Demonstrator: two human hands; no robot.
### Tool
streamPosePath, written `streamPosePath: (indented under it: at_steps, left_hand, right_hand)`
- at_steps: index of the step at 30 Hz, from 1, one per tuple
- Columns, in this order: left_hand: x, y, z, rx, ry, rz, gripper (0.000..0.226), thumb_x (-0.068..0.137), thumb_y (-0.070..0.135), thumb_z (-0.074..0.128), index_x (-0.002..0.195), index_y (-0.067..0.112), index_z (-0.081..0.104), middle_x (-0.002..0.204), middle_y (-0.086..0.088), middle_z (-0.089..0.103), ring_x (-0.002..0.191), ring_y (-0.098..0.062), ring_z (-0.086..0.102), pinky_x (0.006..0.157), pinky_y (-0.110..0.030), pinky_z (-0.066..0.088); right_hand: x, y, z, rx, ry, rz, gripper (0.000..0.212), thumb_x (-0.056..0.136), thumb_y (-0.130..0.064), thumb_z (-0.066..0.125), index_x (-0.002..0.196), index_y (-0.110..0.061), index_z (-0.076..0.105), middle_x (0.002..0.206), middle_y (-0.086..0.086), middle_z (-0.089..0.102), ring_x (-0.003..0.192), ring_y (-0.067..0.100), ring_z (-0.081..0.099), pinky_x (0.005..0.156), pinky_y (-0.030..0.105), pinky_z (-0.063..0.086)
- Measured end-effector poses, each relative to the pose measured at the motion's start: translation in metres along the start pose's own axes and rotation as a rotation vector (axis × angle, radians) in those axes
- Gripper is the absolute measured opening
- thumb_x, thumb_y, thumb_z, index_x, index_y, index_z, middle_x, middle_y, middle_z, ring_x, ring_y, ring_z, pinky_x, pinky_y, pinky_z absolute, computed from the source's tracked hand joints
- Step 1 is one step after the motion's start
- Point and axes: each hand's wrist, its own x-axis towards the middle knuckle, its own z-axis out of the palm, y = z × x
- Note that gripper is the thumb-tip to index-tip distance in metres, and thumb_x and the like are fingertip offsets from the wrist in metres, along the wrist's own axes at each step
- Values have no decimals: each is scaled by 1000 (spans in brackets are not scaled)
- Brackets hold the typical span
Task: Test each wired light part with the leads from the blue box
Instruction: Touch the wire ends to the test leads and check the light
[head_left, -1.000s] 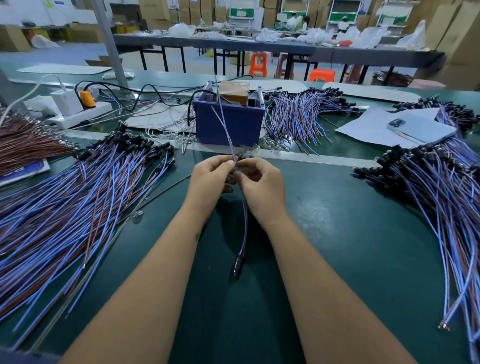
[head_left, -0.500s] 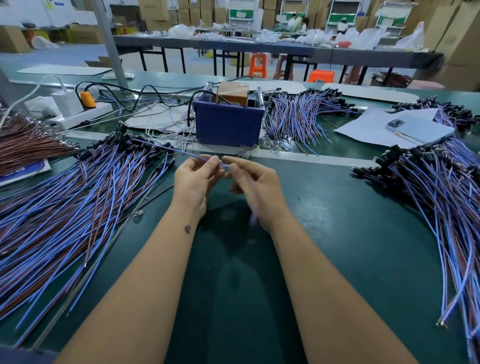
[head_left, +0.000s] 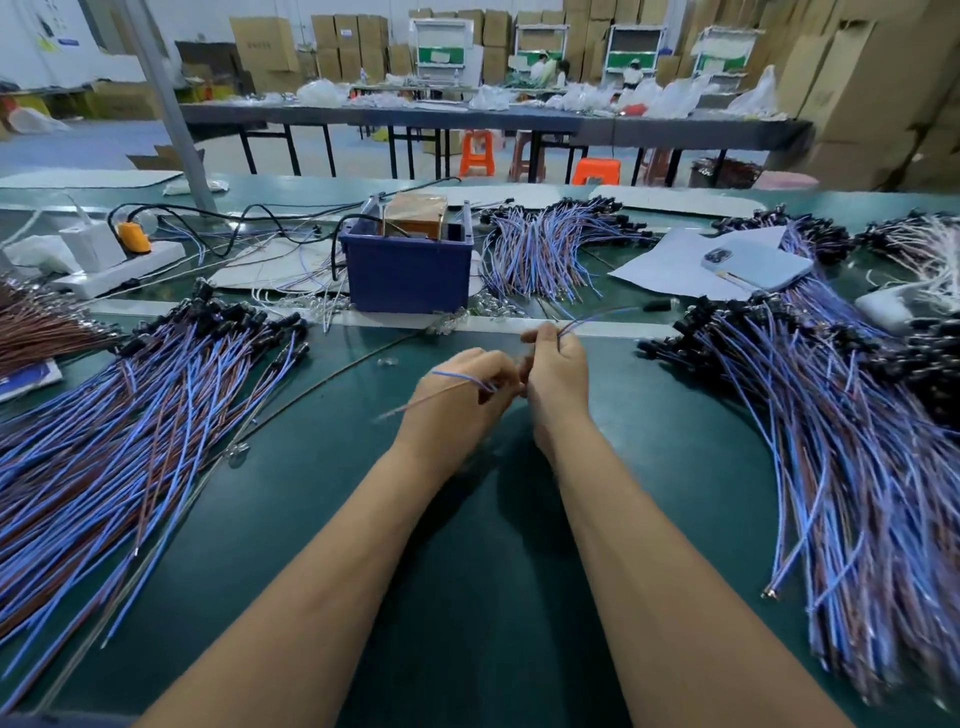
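The blue box (head_left: 410, 273) stands at the middle of the green bench with a brown block inside. In front of it my left hand (head_left: 460, 395) is closed on a blue and brown wire pair (head_left: 441, 387) that sticks out to the left. My right hand (head_left: 556, 371) touches the left one and pinches another thin wire (head_left: 597, 314) that points up and right. Which of these is a lead from the box I cannot tell. A large pile of wired light parts (head_left: 130, 415) lies at the left, another pile (head_left: 852, 426) at the right.
A third bundle of wired parts (head_left: 550, 249) lies right of the box. A white power strip (head_left: 119, 270) with an orange plug sits at the back left. Papers and a phone (head_left: 753, 262) lie at the back right. A metal post (head_left: 171, 109) rises behind.
The part that hung down below my hands is gone from there. Both hands have shifted right, and the right hand now holds a wire that points up to the right.
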Motion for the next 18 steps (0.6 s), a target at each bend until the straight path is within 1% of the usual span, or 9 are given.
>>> streamPosePath:
  at_steps: [2,5,7,9,11,13,14,15,18]
  left_hand:
    - [5,26,20,-44,-50,70,6,84,17,65,88,14,69,80,-3,66,73,-22,61,66,-38,50]
    - [13,70,53,-195,-77,75,15,82,7,66,96,11,71,85,-2,69,72,-20,63,71,-35,53]
    - [18,97,72,-326,-91,60,15,81,1,67,92,9,72,84,-3,69,69,-18,63,70,-31,54]
    - [19,121,93,-459,-146,58,18,81,-7,64,92,5,72,84,-7,69,72,-20,63,68,-27,54]
    - [18,140,109,-543,-305,21,29,84,-12,59,105,3,70,95,-11,69,84,-22,65,75,-26,54]
    - [14,152,120,-569,-465,4,40,85,-14,55,119,4,64,106,-12,69,96,-24,64,85,-26,53]
    - [12,154,124,-573,-506,10,42,85,-14,54,121,4,63,107,-13,68,98,-24,64,87,-25,52]
    - [10,154,126,-565,-524,9,41,85,-13,54,120,4,64,106,-13,69,98,-24,64,88,-24,51]
    - [8,147,126,-530,-517,-37,32,85,-8,57,111,4,69,102,-11,72,95,-21,66,86,-21,51]
  right_hand:
    - [12,-18,-33,-53,11,-18,30,104,-17,38,77,-14,51,49,0,39,33,4,34,38,19,27]
    - [30,-48,-88,-267,25,-72,23,99,-15,43,80,-11,53,52,0,41,43,10,38,45,24,30]
    - [39,-67,-122,-488,33,-123,19,97,-19,47,81,-10,54,61,8,46,54,19,41,52,25,34]
    - [45,-85,-159,-761,71,-172,26,94,-22,49,71,-12,47,64,9,47,59,24,40,59,32,31]
    - [48,-95,-193,-1016,115,-186,29,91,-23,52,65,-15,42,62,4,45,60,25,40,58,35,28]
    - [46,-99,-218,-1243,168,-137,9,89,-21,55,83,-15,54,78,4,55,75,29,52,62,34,34]
    - [45,-97,-226,-1318,185,-97,13,89,-20,56,100,-13,57,91,6,59,85,30,56,66,35,39]
    - [45,-94,-232,-1366,198,-54,26,88,-18,56,114,-12,56,103,9,60,92,32,58,70,36,44]
    - [42,-84,-231,-1417,275,-57,41,86,-16,57,126,-11,52,130,18,47,110,36,52,77,39,44]
